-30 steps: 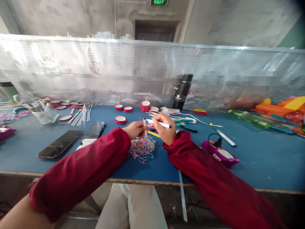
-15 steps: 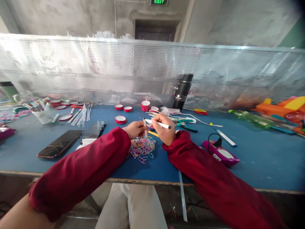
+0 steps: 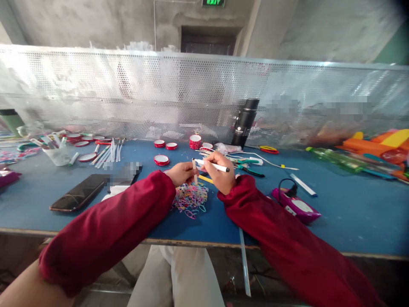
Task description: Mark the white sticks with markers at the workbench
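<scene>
Here, near the heaped multicoloured loops [image 3: 191, 197], the left hand [image 3: 181, 174] pinches a flat pale stick [image 3: 195, 176], the right hand [image 3: 223, 179] a white black-ended pen [image 3: 219, 167].

Area type: workshop. Before me, a blue tabletop [image 3: 351, 217] carries pliers [image 3: 248, 161] and a filled pen cup [image 3: 60, 157]; a perforated metal partition [image 3: 143, 85] backs it. Beyond are a bare concrete wall [image 3: 121, 21] and a lit exit sign [image 3: 213, 3].

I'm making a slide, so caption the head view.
Near a pile of multicoloured loops, the left hand holds a slim pale stick, the right hand a white, black-ended pen.
</scene>
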A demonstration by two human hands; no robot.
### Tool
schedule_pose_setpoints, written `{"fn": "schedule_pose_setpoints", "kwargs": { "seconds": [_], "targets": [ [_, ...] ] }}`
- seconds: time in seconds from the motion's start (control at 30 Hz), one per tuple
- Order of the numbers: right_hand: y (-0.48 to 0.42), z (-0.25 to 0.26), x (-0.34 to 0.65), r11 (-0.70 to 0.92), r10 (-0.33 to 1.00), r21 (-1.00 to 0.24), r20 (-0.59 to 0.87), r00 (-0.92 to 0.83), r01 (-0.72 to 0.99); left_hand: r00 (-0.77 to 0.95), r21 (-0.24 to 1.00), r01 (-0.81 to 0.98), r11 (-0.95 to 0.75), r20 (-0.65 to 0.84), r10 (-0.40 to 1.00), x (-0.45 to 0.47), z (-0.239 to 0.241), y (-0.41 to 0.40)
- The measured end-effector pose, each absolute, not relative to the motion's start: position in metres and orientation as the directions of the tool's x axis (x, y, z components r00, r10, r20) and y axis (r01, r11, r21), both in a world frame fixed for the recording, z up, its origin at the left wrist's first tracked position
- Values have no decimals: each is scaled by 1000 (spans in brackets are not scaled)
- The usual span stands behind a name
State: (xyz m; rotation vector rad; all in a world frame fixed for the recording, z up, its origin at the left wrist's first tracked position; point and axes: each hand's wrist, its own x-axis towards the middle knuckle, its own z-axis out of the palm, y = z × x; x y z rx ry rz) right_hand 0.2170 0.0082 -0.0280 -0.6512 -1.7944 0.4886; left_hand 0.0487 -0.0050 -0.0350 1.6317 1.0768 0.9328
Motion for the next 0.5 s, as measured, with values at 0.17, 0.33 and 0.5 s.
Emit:
{"fn": "schedule_pose_setpoints", "kwargs": {
  "seconds": [0.17,0.33,0.5],
  "targets": [
    [8,-29,217,765,644,-612,719,-261,202,325,958,229,-172,92,941,49,-35,-5],
    [8,-28,217,768,641,-603,730,-239,217,319,959,227,-168,90,944,48,-35,-4],
    [7,-28,217,770,638,-604,725,-261,205,333,958,225,-175,93,938,48,-35,-4]
  ]
}}
